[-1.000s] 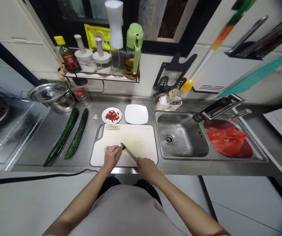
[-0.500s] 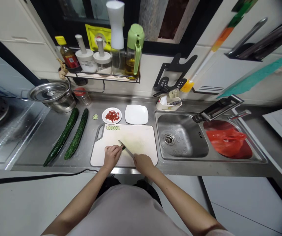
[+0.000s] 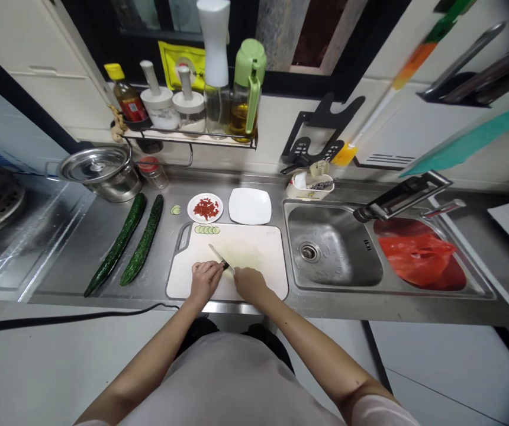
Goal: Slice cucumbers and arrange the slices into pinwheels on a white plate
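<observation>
My left hand (image 3: 205, 280) is closed around a short dark green cucumber piece (image 3: 225, 265), mostly hidden under the fingers, on the white cutting board (image 3: 267, 254). Gripped in my right hand (image 3: 251, 284) is a knife (image 3: 216, 251), its handle hidden in the fist. The blade lies slantwise by the cucumber piece, its tip pointing away and left past my left fingertips. A short row of overlapping cucumber slices (image 3: 207, 230) rests near the board's far left corner.
Two whole cucumbers (image 3: 142, 241) lie left of the board. Behind it stand a plate of red pieces (image 3: 191, 216) and a white square plate (image 3: 250, 206). A couple of slices (image 3: 175, 210) sit on the counter. The steel sink (image 3: 334, 236) is at right, a lidded pot (image 3: 115, 186) at back left.
My right hand and the knife have moved left and a little away from me, so the blade reaches farther past the cucumber piece. My left hand stays on the piece. The view has shifted slightly.
</observation>
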The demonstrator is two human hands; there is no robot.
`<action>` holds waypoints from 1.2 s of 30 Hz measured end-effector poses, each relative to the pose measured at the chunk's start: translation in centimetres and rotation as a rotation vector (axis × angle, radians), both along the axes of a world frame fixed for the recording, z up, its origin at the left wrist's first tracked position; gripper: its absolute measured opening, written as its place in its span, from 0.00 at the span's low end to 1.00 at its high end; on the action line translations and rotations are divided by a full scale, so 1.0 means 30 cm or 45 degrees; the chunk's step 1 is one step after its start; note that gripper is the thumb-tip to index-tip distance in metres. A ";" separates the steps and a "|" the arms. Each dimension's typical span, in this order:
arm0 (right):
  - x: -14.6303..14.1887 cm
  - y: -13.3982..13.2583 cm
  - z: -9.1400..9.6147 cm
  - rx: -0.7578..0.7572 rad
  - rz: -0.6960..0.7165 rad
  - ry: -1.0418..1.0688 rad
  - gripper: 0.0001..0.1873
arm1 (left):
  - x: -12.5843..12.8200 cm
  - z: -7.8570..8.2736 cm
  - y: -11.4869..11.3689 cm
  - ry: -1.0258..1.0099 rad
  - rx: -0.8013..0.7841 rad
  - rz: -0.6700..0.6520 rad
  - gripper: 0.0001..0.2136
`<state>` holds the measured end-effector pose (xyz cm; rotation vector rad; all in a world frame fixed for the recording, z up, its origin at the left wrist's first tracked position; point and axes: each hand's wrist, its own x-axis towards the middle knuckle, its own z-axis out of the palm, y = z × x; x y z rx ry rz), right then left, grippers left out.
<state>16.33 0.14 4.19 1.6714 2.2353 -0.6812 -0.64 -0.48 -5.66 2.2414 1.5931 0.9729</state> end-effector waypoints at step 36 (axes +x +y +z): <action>-0.016 -0.007 -0.061 0.048 -0.009 0.003 0.15 | 0.003 -0.015 -0.001 -0.016 0.024 -0.004 0.09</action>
